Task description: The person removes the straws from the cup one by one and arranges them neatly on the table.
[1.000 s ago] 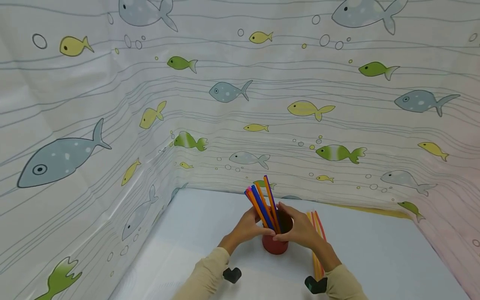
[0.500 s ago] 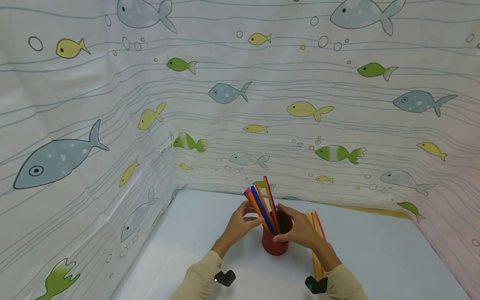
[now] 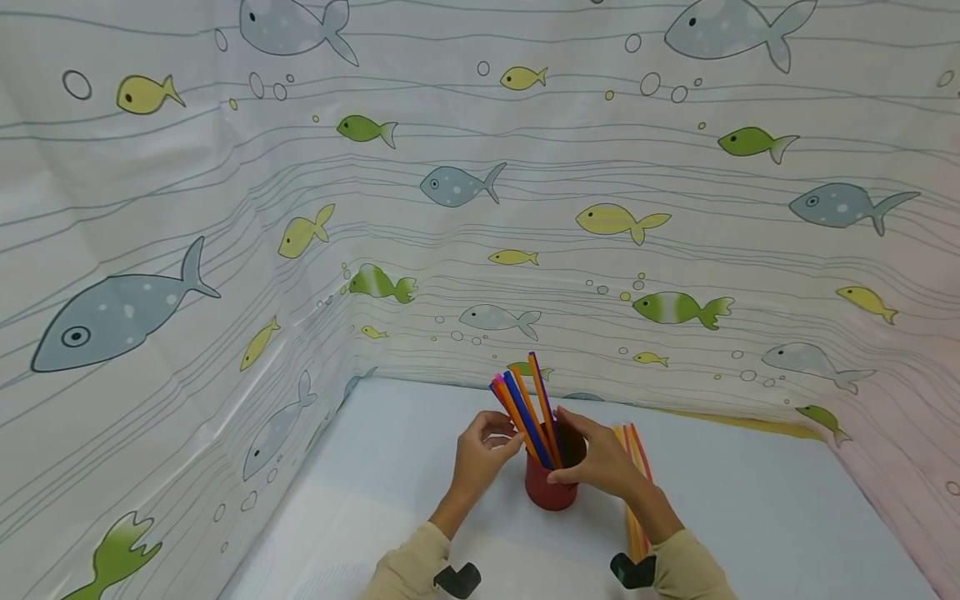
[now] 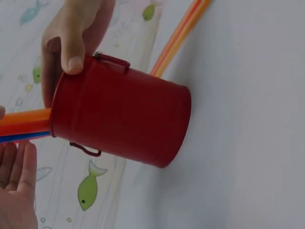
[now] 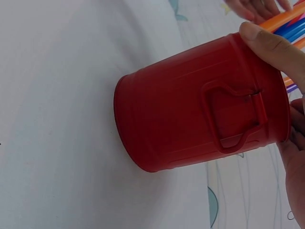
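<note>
A small red metal bucket with side handles stands on the white table, its mouth up. Long orange, blue, pink and purple straws lean out of it towards the left. At the rim, my right hand grips the bucket, thumb on the near side and fingers behind. My left hand is just left of the straws, fingers bent loosely in the head view. In the left wrist view, the left hand's extended fingers lie beside the straws, its thumb tip on their other side.
A bundle of yellow, orange and red straws lies on the table right of the bucket, partly under the right forearm. Fish-patterned sheeting walls the table at the back and sides.
My left hand has come off the bucket's rim and drawn back left, now beside the straws. My right hand keeps its hold, and the bucket stays in place.
</note>
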`<state>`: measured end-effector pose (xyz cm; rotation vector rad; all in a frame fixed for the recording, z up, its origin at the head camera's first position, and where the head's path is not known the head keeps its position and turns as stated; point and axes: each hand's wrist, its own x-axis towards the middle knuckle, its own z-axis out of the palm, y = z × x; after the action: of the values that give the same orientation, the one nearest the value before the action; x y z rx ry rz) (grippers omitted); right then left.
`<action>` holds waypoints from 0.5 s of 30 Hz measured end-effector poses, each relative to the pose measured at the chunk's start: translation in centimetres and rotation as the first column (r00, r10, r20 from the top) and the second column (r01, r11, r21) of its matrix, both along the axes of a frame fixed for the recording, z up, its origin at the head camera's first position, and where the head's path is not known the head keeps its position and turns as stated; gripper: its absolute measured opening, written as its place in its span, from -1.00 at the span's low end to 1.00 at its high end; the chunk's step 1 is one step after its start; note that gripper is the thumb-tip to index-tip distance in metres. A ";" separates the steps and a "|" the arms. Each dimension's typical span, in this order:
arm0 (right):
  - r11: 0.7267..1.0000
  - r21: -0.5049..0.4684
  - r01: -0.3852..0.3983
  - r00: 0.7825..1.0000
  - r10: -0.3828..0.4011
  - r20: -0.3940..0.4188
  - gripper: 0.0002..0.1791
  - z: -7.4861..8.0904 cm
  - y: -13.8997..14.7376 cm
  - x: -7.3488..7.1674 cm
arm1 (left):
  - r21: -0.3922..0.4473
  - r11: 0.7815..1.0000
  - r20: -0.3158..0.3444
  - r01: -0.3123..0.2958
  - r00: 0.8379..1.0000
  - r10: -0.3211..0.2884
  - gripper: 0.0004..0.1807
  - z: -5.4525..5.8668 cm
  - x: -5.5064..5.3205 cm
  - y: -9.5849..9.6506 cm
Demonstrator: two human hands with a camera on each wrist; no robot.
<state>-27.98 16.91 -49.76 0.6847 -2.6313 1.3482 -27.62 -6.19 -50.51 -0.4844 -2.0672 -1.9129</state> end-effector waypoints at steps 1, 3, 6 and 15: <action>1.000 -0.002 -0.002 1.000 0.002 -0.002 0.17 0.0 0.0 0.0 | 0.006 1.000 -0.009 -0.005 1.000 0.005 -0.62 -0.1 0.1 0.1; 1.000 -0.003 -0.005 1.000 0.005 -0.008 0.17 0.0 0.0 0.0 | 0.014 1.000 -0.022 -0.012 1.000 0.012 -0.62 -0.3 0.1 0.4; 1.000 0.004 -0.003 1.000 0.003 -0.017 0.17 -0.1 0.0 -0.1 | 0.012 1.000 -0.027 -0.014 1.000 0.015 -0.61 -0.7 0.0 0.6; 1.000 0.018 0.008 1.000 -0.007 -0.020 0.17 -0.3 0.1 -0.1 | 0.003 0.999 -0.028 -0.034 0.999 0.034 -0.70 1.0 1.1 1.2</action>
<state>-28.05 17.00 -50.04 0.6862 -2.6308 1.3103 -26.52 -5.01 -49.50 -0.4700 -2.0417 -1.8792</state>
